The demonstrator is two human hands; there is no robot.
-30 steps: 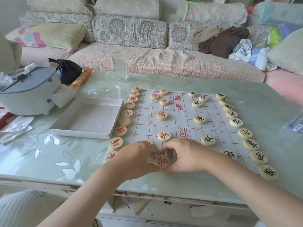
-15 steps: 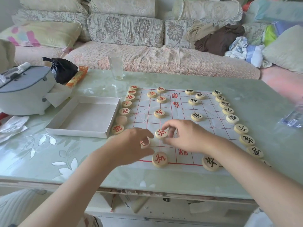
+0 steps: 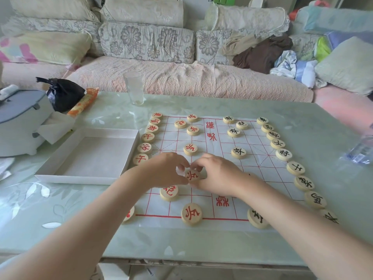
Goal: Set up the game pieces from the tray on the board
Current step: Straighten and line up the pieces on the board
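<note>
Both hands are bunched together over the middle of the paper xiangqi board [image 3: 258, 164]. The left hand [image 3: 167, 170] and right hand [image 3: 218, 174] each have curled fingertips on the same red soldier piece [image 3: 192, 175]. The left pinches its left edge, and the right has a finger over the top and its thumb underneath. The piece looks flat against the board, but I can't tell if it's fully down or a hair lifted.

Just below the left hand's thumb there's a red cannon piece [image 3: 169, 193]. Nearer still, right on the board's near line, sits another red soldier [image 3: 191, 214]. A black piece [image 3: 257, 218] pokes out beside the right forearm. Past the fingertips a third red soldier [image 3: 190, 149] sits on its own, with a black soldier [image 3: 238, 152] off to its right.

A line of red pieces [image 3: 144, 148] runs along the board edge on the left hand's side, partly hidden by that wrist. A line of black pieces [image 3: 283, 154] curves down the far side of the right hand.

The white tray [image 3: 80, 178] lies left of the left hand, beside the red line. All of it sits on a pale green glass-topped desk [image 3: 201, 241]. Way beyond the hands there's a glass tumbler [image 3: 134, 87], and a black plastic bag [image 3: 62, 91] further left.
</note>
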